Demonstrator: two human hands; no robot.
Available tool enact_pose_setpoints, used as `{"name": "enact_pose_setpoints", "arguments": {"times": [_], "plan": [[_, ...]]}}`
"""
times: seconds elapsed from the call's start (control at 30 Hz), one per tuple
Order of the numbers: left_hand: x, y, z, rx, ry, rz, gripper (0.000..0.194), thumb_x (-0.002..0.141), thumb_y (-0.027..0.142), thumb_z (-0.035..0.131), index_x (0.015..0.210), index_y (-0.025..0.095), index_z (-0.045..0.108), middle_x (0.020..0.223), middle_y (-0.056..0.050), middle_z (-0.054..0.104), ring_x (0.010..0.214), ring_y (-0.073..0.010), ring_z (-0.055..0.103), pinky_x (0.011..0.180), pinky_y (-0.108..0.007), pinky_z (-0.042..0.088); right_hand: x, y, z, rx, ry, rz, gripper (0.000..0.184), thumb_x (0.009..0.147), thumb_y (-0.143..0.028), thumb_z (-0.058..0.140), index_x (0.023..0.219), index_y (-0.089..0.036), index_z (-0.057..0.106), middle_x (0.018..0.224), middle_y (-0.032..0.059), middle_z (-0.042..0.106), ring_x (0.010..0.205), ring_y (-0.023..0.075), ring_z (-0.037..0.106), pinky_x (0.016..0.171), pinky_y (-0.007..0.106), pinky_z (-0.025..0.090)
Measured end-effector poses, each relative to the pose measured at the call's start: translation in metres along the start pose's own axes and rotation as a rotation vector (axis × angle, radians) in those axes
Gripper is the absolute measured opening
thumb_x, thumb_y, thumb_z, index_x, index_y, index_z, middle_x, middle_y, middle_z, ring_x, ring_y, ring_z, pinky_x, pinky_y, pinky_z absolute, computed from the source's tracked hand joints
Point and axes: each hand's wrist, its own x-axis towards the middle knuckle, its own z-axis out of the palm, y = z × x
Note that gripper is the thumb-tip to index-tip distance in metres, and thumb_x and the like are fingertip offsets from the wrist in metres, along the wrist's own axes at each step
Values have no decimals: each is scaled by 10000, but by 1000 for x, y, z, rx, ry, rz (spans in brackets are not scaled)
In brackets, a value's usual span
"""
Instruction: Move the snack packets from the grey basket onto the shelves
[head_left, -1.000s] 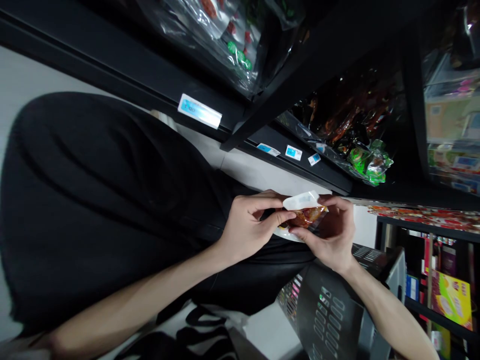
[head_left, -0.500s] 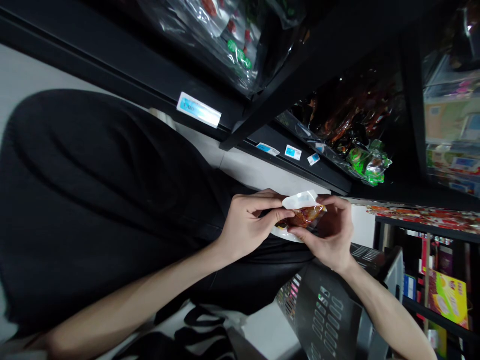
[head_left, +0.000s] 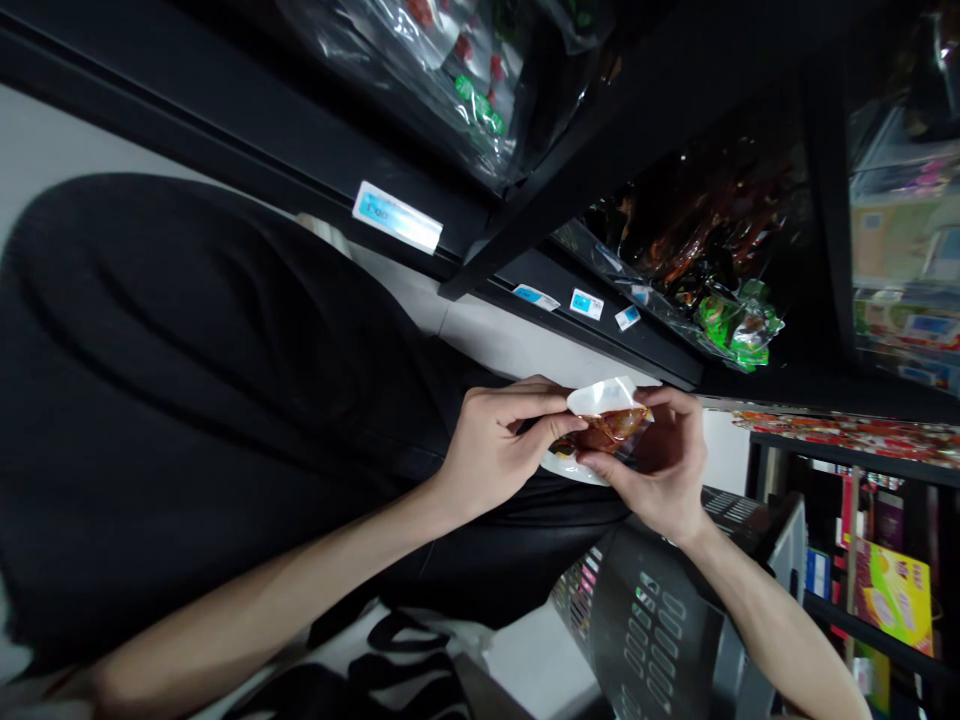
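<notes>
Both hands hold a small plastic food packet [head_left: 611, 430] with glossy reddish-brown contents and white edges. My left hand [head_left: 499, 445] pinches its left side between thumb and fingers. On the packet's right side, the thumb and curled fingers of my right hand [head_left: 664, 460] grip it. The exact kind of food inside cannot be made out. The packet is over my dark-clothed legs, in front of a black shelf.
A grey shopping basket [head_left: 637, 610] stands at the lower right. Black shelving [head_left: 247, 130] runs across the top, with price labels [head_left: 397, 217] and clear-wrapped goods [head_left: 480, 90]. Green-and-clear packets [head_left: 739, 325] lie on one shelf. A yellow-and-red box [head_left: 896, 595] is at the right.
The packet has tilted very slightly in my hands. Both hands keep their grip, and nothing else has visibly moved.
</notes>
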Motion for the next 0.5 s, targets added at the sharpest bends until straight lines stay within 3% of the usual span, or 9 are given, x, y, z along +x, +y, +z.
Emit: {"name": "enact_pose_setpoints", "arguments": {"times": [0.23, 0.5], "plan": [[-2, -4, -1, -39, -31, 34, 139, 853, 138, 720, 927, 197, 822, 852, -68, 783, 785, -196, 717, 692, -285, 565, -1, 3, -1, -43, 6, -7, 607, 734, -440, 860, 1151, -291, 446, 1117, 70, 569, 908, 220, 651, 680, 360, 628], [-3, -4, -1, -88, -61, -21, 161, 861, 172, 721, 987, 202, 817, 926, -82, 788, 848, -211, 719, 774, -317, 582, -1, 4, -1, -79, -13, -42, 566, 781, -414, 826, 1170, -295, 433, 1132, 86, 570, 913, 231, 664, 688, 370, 644]]}}
